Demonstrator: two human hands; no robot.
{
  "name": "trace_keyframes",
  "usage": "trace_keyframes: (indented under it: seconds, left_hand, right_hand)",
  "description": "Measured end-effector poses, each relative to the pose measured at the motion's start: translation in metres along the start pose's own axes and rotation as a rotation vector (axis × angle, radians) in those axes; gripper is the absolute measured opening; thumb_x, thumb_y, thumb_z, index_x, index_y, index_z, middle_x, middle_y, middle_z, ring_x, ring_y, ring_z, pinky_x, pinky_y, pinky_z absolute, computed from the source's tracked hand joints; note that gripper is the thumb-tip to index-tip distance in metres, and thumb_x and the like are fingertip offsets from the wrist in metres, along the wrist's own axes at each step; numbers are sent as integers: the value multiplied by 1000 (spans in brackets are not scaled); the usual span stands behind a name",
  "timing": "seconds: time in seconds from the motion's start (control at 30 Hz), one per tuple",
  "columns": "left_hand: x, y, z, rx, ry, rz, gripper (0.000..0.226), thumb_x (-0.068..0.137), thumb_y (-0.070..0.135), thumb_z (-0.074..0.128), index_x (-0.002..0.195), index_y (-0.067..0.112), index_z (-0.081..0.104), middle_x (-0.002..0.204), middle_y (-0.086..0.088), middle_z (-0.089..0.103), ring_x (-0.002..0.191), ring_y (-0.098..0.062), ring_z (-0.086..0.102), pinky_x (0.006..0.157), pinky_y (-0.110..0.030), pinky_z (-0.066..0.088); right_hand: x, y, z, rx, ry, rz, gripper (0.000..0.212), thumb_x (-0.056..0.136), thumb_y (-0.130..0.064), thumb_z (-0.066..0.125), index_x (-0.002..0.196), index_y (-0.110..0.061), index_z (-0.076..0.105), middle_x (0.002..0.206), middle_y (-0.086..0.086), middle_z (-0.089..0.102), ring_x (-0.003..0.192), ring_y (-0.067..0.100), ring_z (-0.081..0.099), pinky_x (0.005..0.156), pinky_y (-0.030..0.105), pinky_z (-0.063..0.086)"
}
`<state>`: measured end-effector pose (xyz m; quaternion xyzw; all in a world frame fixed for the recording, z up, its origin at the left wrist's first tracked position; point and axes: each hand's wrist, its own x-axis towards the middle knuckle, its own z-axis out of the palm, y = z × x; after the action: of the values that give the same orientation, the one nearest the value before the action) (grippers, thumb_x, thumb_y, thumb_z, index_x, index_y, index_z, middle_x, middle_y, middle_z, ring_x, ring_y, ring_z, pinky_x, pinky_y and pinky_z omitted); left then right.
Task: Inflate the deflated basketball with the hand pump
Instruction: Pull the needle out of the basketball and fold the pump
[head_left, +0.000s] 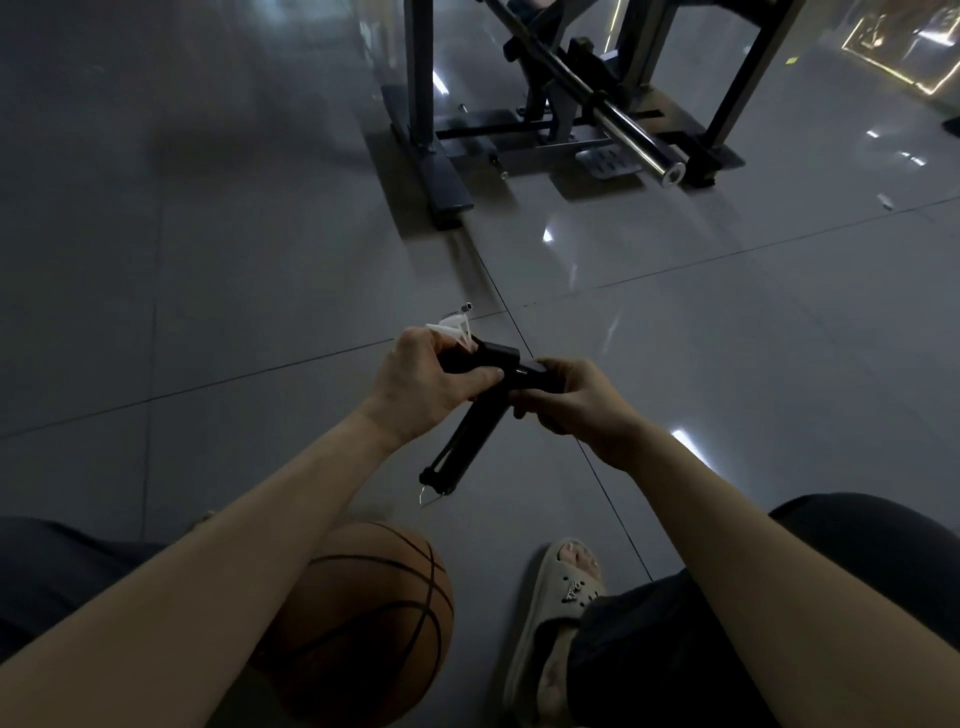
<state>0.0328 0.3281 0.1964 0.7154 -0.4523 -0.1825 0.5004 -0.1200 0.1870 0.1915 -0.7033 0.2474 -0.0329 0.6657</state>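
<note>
Both hands hold the black hand pump above the tiled floor: the left hand has its grip clamped on the handle end beside a white fitting, the right hand clamped on the other handle end. The basketball lies below the grips, between the legs, near a sandalled foot. Open floor stretches ahead to the barbell rack

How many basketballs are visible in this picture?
1. The basketball lies on the floor between the person's legs, partly covered by the left forearm. Others may be outside the view.
</note>
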Motion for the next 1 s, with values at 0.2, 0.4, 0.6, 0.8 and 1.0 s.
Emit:
trace_keyframes:
  seconds: [0.2, 0.4, 0.6, 0.8, 1.0]
  left_hand:
    - [-3, 7, 8, -123, -8, -17, 10, 83, 11, 80, 75, 9, 75, 74, 13, 69, 67, -10, 71, 62, -19, 54]
    - [-1, 9, 11, -228, -30, -57, 10, 87, 9, 75, 91, 0, 74, 73, -1, 74, 63, -14, 71, 57, -15, 51]
    - [5, 4, 9, -389, 8, -149, 15, 90, 14, 72, 91, -1, 73, 77, -11, 73, 69, -25, 70, 66, -27, 53]
    - [14, 8, 10, -669, 55, -245, 23, 90, 18, 70, 93, -4, 66, 79, -14, 68, 74, -25, 66, 78, -37, 55]
    - [22, 16, 6, -696, 101, -249, 18, 93, 18, 68, 84, 3, 68, 77, -12, 67, 72, -20, 64, 66, -26, 52]
  right_hand:
    - [4, 5, 5, -20, 170, -56, 13, 92, -12, 66, 96, 0, 69, 66, 10, 57, 51, 12, 41, 46, 21, 32]
    - [3, 15, 6, 211, 95, 19, 20, 86, -13, 71, 101, -1, 68, 83, 10, 62, 72, 19, 53, 67, 34, 45]
    - [7, 16, 7, 414, 55, 48, 42, 84, -8, 69, 125, -7, 61, 124, 11, 66, 120, 25, 59, 108, 52, 40]
    - [8, 3, 16, 455, 66, -91, 39, 84, -9, 69, 122, -7, 61, 126, 17, 63, 121, 28, 59, 109, 55, 38]
    - [14, -9, 28, 414, 129, -205, 37, 89, -8, 67, 124, -4, 58, 122, 15, 65, 115, 26, 63, 99, 44, 49]
